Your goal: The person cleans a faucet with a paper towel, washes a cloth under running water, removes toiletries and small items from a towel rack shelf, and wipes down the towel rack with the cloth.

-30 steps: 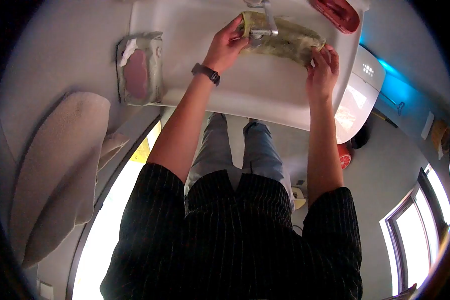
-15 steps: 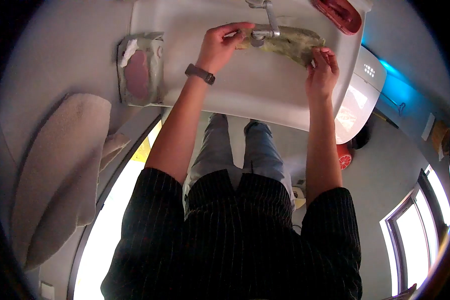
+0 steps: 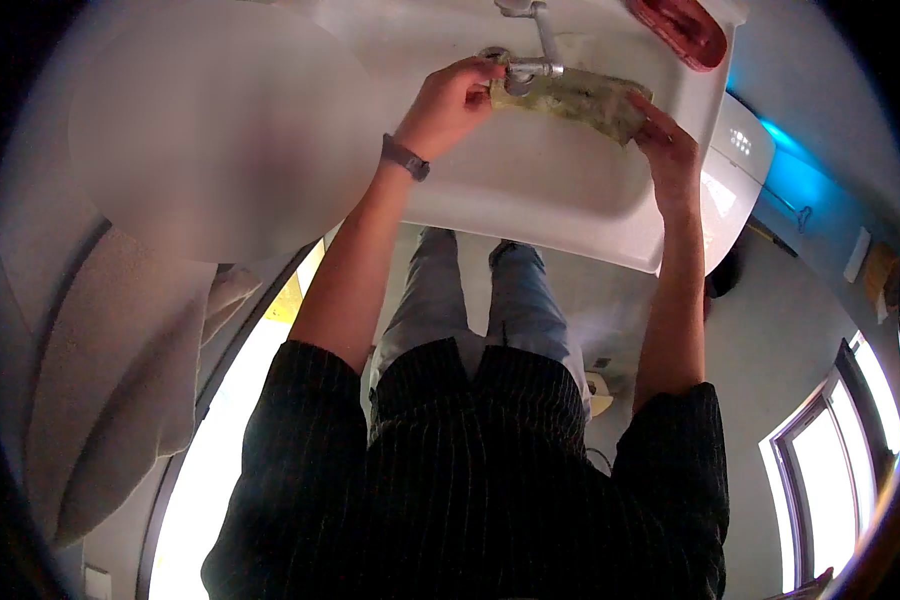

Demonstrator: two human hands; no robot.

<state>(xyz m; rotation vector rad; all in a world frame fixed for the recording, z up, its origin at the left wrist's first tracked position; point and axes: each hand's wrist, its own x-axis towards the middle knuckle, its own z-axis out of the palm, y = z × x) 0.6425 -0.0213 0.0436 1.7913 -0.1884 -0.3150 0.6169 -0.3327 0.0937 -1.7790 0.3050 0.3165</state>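
Observation:
A thin, wet-looking greenish cloth stretches between my two hands over the white sink, partly beneath the metal faucet. My left hand has its fingers closed on the cloth's left end, right beside the faucet spout. At the other end, my right hand pinches the cloth's right edge between thumb and fingers. The spout hides a small part of the cloth near its left end. A dark band circles my left wrist.
A red oblong dish rests at the sink's far right corner. A white rounded appliance or bin stands right of the sink. A beige towel hangs at left. A round blurred patch covers the upper left.
My right hand has shifted right and down, turning its fingers over the cloth's edge. The left hand moved down slightly, and the cloth sits lower. A blur now hides the packet at left.

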